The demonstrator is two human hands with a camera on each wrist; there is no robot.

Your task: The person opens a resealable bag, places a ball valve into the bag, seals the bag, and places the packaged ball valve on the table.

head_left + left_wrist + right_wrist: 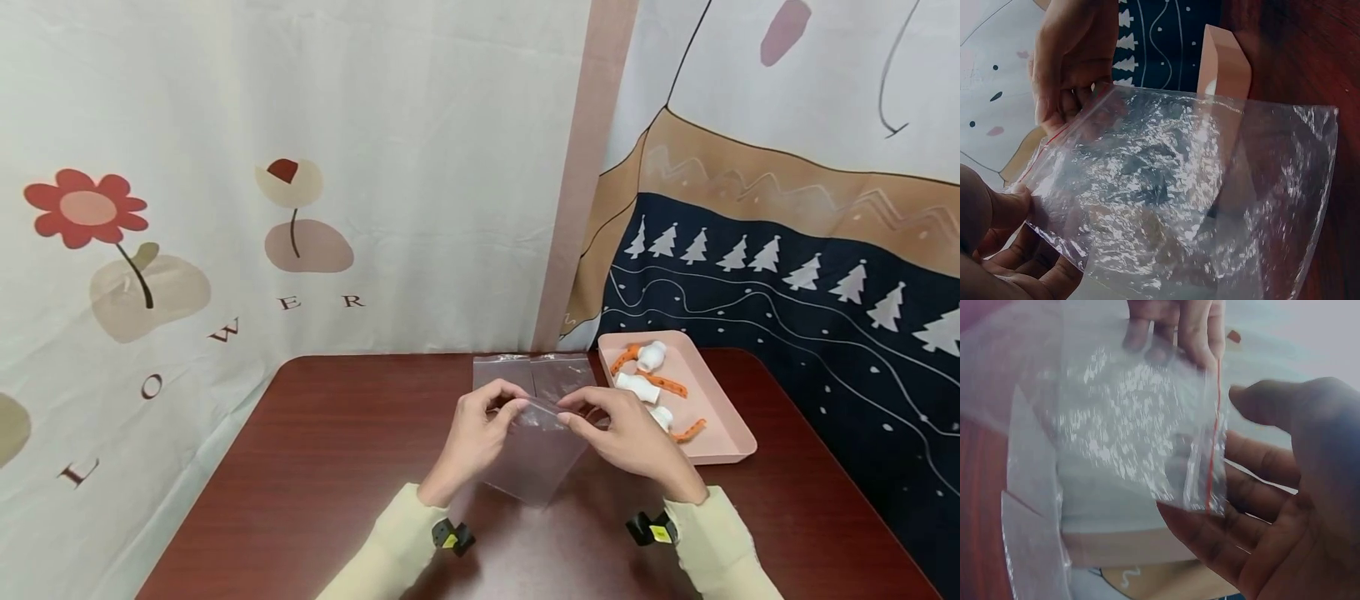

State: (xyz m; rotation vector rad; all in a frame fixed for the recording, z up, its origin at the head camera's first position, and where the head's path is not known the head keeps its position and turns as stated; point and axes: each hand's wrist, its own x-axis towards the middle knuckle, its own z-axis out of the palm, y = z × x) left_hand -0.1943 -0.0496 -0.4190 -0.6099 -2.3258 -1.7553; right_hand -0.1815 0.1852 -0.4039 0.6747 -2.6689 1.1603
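Note:
A clear zip bag [528,454] with a red line along its top hangs between my hands. My left hand [482,425] pinches one end of the bag's top edge between thumb and fingers. Toward the other end, my right hand [626,429] has its fingers against the bag. In the right wrist view the right thumb [1266,403] stands apart from those fingers, off the bag's edge. The bag [1166,175] looks flat, with nothing inside, and shines with creases in the left wrist view.
More clear bags [562,371] lie flat on the dark red table [337,450], behind the hands. A pink tray [708,408] stands at the back right, holding several white pieces [637,387] and orange strips [667,384]. Printed curtains [420,167] hang beyond the table.

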